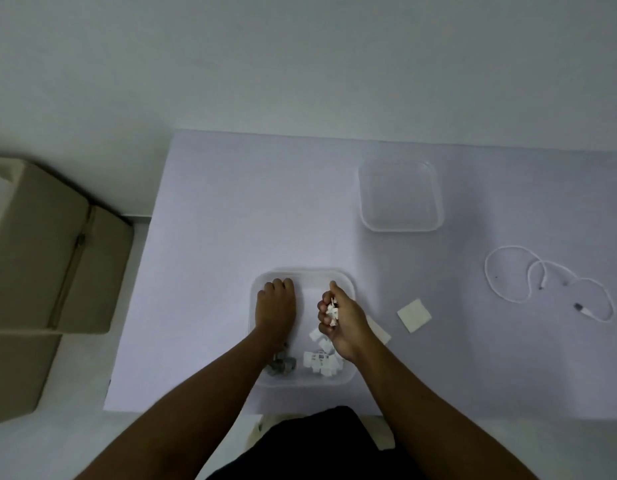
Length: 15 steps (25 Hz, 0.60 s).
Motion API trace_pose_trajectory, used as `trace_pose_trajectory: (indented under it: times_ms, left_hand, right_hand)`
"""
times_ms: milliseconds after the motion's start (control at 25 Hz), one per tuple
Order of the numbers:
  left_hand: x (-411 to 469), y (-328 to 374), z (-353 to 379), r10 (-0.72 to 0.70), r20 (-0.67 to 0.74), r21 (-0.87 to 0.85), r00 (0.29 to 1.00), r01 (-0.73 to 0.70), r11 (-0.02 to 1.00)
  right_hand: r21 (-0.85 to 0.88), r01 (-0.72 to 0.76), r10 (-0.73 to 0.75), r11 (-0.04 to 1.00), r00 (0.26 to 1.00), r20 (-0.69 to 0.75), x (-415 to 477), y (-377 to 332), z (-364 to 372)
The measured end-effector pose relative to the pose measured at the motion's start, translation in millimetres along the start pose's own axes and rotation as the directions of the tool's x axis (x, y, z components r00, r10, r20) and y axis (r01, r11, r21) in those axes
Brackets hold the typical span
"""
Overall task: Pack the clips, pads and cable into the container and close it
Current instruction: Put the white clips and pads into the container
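A clear plastic container (347,377) sits on the table in front of me. White clips (319,362) and a few grey clips (283,364) lie in its near end. My left hand (276,306) rests palm down inside the container, fingers at its far rim. Over the container's right side, my right hand (341,320) is curled around a bunch of white clips (332,311). A white pad (413,315) lies to the right of the container, and another pad (379,330) shows partly under my right wrist. The white cable (542,282) lies loosely coiled at the far right.
A second clear tray, probably the lid (400,195), lies at the back right of the pale table sheet (231,220). Cardboard boxes (44,251) stand off the table's left edge. My dark clothing shows at the bottom.
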<state>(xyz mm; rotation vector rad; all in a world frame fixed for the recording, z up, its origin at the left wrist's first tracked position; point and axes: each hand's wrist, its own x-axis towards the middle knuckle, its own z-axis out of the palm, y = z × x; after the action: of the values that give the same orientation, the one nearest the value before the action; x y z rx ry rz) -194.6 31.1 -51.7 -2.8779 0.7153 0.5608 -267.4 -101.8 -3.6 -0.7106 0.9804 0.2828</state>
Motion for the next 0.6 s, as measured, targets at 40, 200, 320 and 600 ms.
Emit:
trace_pose_trajectory:
  times_ms: [40,200,320,600]
  left_hand:
    - [2,-3,3,0.009,-0.019,0.017,1.000,-0.008,1.000]
    - [4,-11,7,0.038,-0.006,0.049,0.999,-0.038,0.998]
    - [-3,-15,4,0.071,0.003,0.024,0.997,-0.071,0.997]
    - [-19,-54,-27,-0.142,-0.475,-0.426,0.868,-0.086,0.901]
  right_hand:
    - [0.050,0.011,-0.011,0.999,1.000,-0.005,2,4,-2]
    - [0.120,0.043,-0.036,0.992,0.998,-0.058,7,11,-7]
    - [0.045,0.011,-0.003,0.999,0.988,-0.156,9,17,1]
    - [-0.045,-0.024,0.009,0.999,0.950,-0.312,29,24,20]
